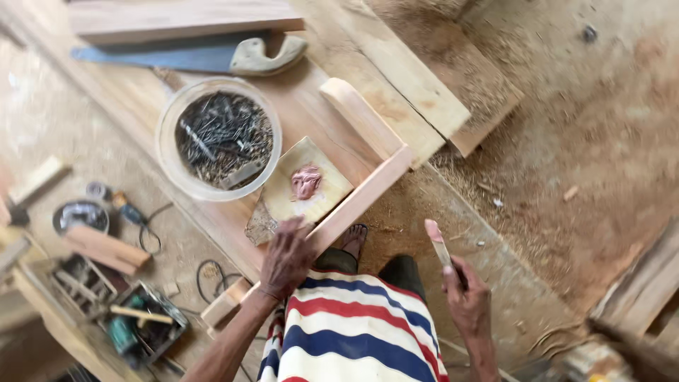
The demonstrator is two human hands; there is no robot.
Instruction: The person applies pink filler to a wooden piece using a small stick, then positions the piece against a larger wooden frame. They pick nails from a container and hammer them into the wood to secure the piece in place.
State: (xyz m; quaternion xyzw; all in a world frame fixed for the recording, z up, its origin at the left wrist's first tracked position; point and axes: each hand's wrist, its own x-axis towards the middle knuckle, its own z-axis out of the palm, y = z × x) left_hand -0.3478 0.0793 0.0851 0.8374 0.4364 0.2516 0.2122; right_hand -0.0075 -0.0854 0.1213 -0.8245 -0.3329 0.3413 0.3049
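L hand [286, 256] flat on wood strip [353, 205]; R hand [467, 301] grip shut round putty stick [440, 247].

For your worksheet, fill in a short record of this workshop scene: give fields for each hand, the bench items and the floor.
Left hand: pressing on a pale wooden frame
Right hand: holding a flat stick tipped with pinkish paste
Board: carries a pinkish blob
Tub: round, clear, full of nails
Saw: lying behind the tub
Floor: covered in sawdust
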